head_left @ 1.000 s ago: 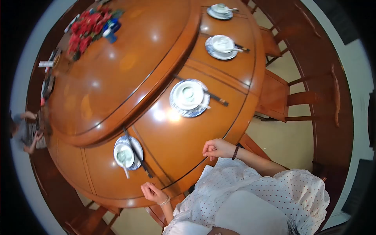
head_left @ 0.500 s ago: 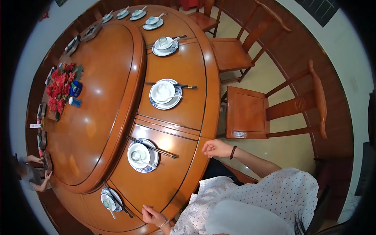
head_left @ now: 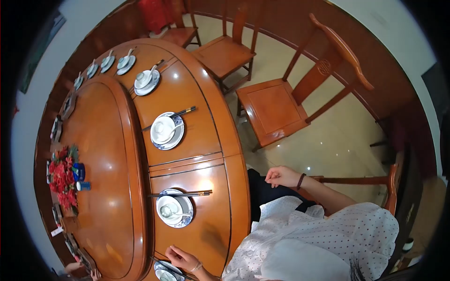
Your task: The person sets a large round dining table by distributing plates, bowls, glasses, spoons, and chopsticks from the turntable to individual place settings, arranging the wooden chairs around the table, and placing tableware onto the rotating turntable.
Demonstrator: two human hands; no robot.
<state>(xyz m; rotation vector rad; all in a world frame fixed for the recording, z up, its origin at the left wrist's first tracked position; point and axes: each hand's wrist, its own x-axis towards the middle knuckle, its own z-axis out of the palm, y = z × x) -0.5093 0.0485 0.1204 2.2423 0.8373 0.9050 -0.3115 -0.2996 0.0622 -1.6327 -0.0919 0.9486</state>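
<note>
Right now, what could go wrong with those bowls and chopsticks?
The left hand is very near the closest chopsticks, so it might knock them crooked. At the next place up, the spoon sticks out past the bowl, so a bump could flip it out. A little glass sits in that bowl too, and it might tip over and chip.

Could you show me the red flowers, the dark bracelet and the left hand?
Red flowers (head_left: 62, 179): head view, middle of the blooms.
Dark bracelet (head_left: 300, 181): head view, band at the wrist.
Left hand (head_left: 184, 260): head view, back of the hand.
</note>
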